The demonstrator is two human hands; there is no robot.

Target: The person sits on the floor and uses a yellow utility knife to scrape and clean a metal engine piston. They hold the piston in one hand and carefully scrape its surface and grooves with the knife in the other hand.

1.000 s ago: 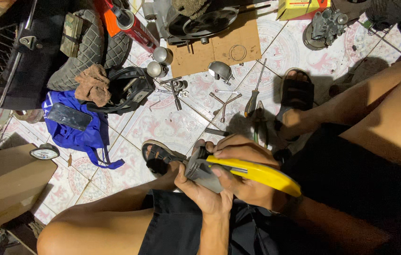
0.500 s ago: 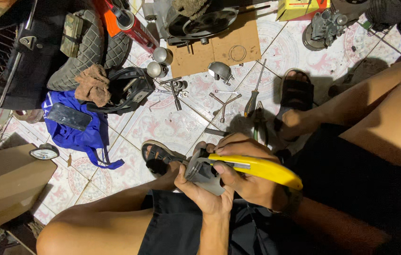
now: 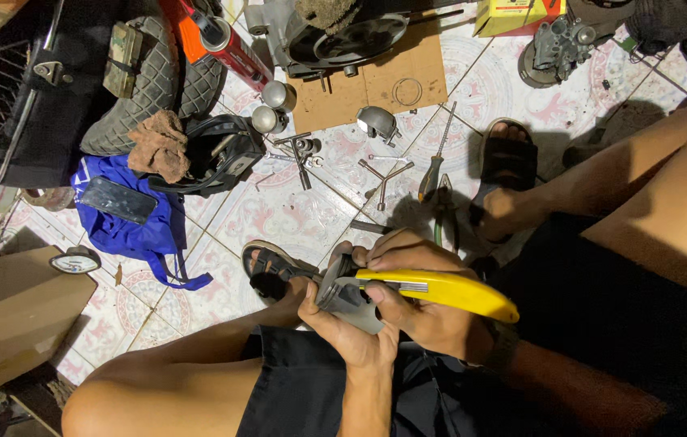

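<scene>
Gripping a small grey metal part [image 3: 343,298] from below, the left hand [image 3: 351,332] keeps it above the lap, near the bottom edge of the tiled floor [image 3: 279,210]. The right hand [image 3: 424,303] is closed around a yellow plastic utility knife [image 3: 440,290], whose tip touches the part. I think the blade could slip toward the left fingers if pushed hard. The part looks dull, round and ribbed.

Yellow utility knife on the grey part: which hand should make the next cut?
Right, probably. The right hand already grips the yellow utility knife, its tip at the grey metal part. The left hand cradles that part from below, steadying it.
</scene>
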